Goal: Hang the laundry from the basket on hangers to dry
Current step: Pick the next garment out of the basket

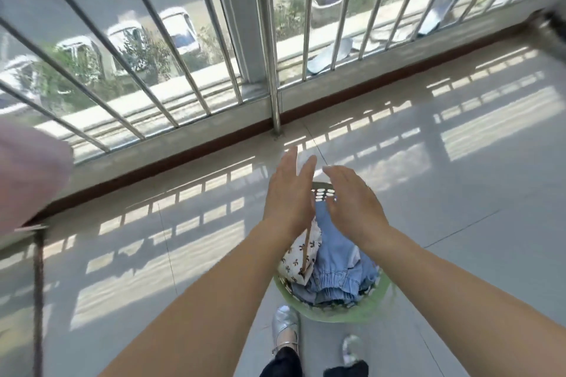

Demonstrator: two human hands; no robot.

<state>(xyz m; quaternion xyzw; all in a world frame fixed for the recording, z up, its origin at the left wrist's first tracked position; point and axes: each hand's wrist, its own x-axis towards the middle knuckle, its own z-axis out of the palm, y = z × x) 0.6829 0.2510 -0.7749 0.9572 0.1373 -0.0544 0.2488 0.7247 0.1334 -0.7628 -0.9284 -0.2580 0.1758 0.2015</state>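
- Reaching down, both hands are held above the round green plastic basket (329, 314) on the pale tiled floor (459, 193), prob. to pick the next garment.
- Left hand (288, 193) & right hand (352, 202) are spread flat, fingers straight, nothing held.
- Light-blue denim garment (340, 272) & white patterned cloth (301, 257) are piled inside, unhung.
- No hanger is seen.

Bright daylight is thrown in through the railing (183, 49), and barred shadows are laid across the glossy floor (459, 162). Edges are bent and softly blurred.
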